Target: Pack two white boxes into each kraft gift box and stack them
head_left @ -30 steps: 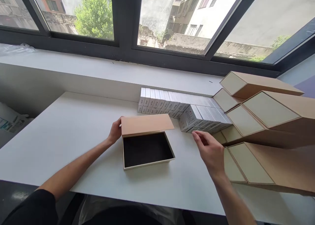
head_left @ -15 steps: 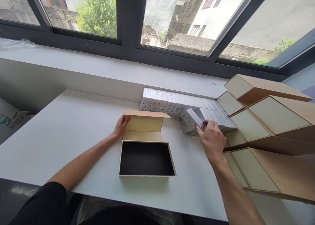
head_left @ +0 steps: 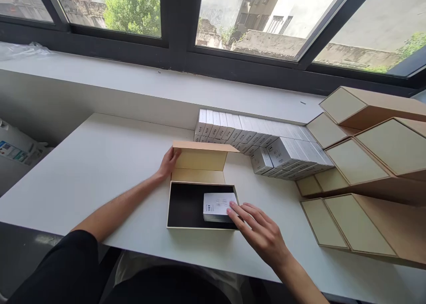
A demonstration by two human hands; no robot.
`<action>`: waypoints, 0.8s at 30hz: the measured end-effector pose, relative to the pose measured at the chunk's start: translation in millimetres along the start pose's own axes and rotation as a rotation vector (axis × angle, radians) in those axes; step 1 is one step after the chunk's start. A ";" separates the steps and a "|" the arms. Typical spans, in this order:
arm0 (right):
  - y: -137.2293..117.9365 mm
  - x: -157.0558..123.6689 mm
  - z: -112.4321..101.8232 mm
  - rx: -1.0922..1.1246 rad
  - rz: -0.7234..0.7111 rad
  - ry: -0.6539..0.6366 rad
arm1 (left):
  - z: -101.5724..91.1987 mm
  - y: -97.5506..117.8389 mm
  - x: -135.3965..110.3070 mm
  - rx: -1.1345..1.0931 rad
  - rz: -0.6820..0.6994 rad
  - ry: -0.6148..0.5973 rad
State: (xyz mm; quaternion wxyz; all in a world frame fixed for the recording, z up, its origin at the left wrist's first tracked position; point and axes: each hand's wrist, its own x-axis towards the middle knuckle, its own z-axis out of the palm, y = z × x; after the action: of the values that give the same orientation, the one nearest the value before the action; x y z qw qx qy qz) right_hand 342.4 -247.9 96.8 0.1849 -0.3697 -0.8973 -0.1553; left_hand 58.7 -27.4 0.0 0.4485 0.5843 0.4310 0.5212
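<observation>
An open gift box (head_left: 186,228), tan outside with a black inner floor, lies on the white table, its lid (head_left: 199,159) raised at the back. At the lid's left edge my left hand (head_left: 169,163) is closed on it. A small white printed carton (head_left: 218,203) lies in the right part of the gift box. My right hand (head_left: 261,233) reaches in from the right, fingers stretched and fingertips touching the carton's top near its right end; the thumb is hidden.
Rows of similar white cartons (head_left: 293,151) stand stacked against the ledge, behind and right of the gift box. Several tan boxes (head_left: 376,162) are piled at the right. A window with dark frames (head_left: 179,51) runs along the back. A white container (head_left: 16,148) stands at far left.
My right hand has brought a white carton from the stack into the gift box. My left hand stays on the lid. The view has shifted slightly.
</observation>
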 end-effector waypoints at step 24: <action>-25.6 58.5 32.2 0.496 -0.016 -0.396 | 2.4 -2.6 -5.3 0.082 -0.008 0.043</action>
State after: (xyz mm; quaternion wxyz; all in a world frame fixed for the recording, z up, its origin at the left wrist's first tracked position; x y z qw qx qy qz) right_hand 278.4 -216.4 90.9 0.0900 -0.3293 -0.9291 0.1420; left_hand 60.5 -32.2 -3.8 0.4167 0.5891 0.4638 0.5140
